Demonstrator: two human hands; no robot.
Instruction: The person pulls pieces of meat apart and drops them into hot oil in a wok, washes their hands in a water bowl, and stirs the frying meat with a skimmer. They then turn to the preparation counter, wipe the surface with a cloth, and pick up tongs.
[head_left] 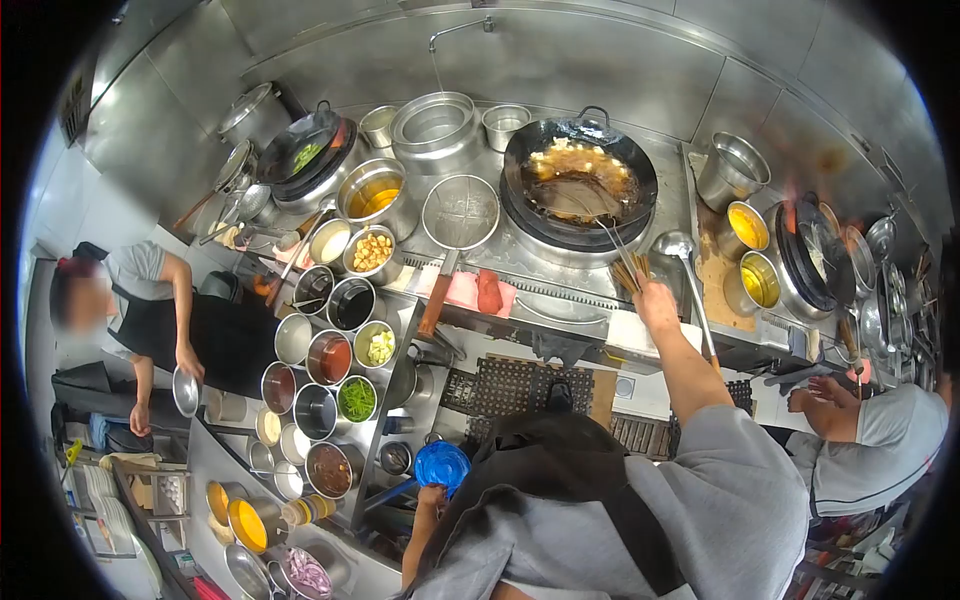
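- Head view, right hand [656, 302]: fingers closed around a tan bundle of thin, stick-like rods [631, 271]. Slender metallic prongs [611, 232] extend beyond it over the near rim of the wok; cannot tell whether bundle and prongs are one tool.
- Key relation: the round black steel wok [519, 165] lies ahead and to the left of the right hand, on the steel stove top [675, 200]. Prongs' long axis runs from the hand forward and leftward into the wok. Right hand much nearer; left hand well apart.
- Wok contents: brown, glossy liquid, with pale pieces [566, 153] gathered along the far side.
- Left hand [431, 496]: low, beside the body, apparently gripping the near edge of a bright blue bowl-shaped vessel [442, 466]; finger detail too small to resolve.
- Nearby: long-handled metal ladle [674, 243] just right of the right hand; round wire-mesh strainer [460, 212] with wooden handle, left of the wok.
- Writing: no brand, label or lettering legible.
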